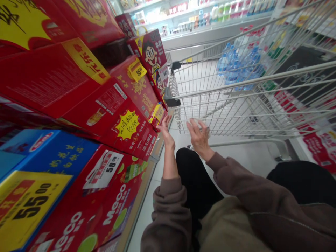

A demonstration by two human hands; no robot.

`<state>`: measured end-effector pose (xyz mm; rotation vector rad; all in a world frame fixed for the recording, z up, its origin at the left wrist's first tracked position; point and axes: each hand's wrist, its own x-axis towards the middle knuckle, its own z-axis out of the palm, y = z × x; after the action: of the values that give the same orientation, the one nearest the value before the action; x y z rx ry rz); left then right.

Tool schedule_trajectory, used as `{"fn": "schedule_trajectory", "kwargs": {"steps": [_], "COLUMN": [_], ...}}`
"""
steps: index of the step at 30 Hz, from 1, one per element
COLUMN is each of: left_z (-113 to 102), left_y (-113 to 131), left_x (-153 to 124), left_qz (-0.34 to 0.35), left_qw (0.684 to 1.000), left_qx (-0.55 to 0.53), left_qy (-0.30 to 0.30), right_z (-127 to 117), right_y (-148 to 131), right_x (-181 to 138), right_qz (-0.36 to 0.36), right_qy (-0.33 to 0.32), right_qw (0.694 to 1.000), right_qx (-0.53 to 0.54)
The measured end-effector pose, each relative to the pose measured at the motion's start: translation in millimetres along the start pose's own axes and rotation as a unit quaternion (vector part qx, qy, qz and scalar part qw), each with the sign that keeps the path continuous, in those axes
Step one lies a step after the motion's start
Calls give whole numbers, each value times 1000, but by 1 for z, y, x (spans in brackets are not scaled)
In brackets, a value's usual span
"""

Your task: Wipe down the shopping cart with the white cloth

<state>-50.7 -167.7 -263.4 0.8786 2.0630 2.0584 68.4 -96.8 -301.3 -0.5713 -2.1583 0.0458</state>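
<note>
My left hand is raised beside the display of gift cartons, its fingers stretched up next to a small red and yellow price label. Whether the fingertips touch that label or the carton behind it, I cannot tell. A red carton with a yellow starburst price sign stands just left of this hand. Slightly blurred, my right hand hovers in front of the shopping cart's wire basket, fingers apart and loosely bent. Nothing shows in either hand.
Stacked cartons fill the left side, including a blue one and red Meco ones. Bottled water packs are seen through the cart. Refrigerated shelves run along the back. My bent knees are close below.
</note>
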Motion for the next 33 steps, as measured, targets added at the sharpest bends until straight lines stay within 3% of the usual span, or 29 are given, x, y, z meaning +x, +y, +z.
{"fn": "schedule_trajectory", "kwargs": {"steps": [3, 6, 9, 12, 16, 23, 25, 30, 33], "left_z": [5, 2, -4, -7, -7, -14, -14, -9, -10], "left_y": [-1, -4, -7, -8, -9, -6, -5, -4, -4], "left_x": [3, 8, 11, 12, 8, 2, 2, 2, 2], "left_qz": [5, 9, 0, -10, -4, 12, 13, 20, 33], "left_qw": [999, 997, 996, 994, 991, 990, 989, 991, 992], "left_qx": [-39, -67, -77, -101, -116, -106, -108, -73, -43], "left_qy": [-10, -21, -50, -50, -61, -89, -101, -106, -114], "right_z": [4, 6, 4, 4, 14, 6, 4, 10, 4], "right_y": [6, 10, 11, -1, -30, -58, -62, -61, -53], "right_x": [3, -5, -25, -34, -17, 1, 8, 15, 8], "right_qz": [-39, -22, 4, -28, -76, 20, 27, -38, -18], "right_qy": [26, 15, -29, -90, -164, -247, -254, -256, -250], "right_qw": [999, 999, 999, 995, 983, 967, 965, 964, 966], "right_qx": [-17, -19, -13, -16, -20, -58, -62, -55, -66]}}
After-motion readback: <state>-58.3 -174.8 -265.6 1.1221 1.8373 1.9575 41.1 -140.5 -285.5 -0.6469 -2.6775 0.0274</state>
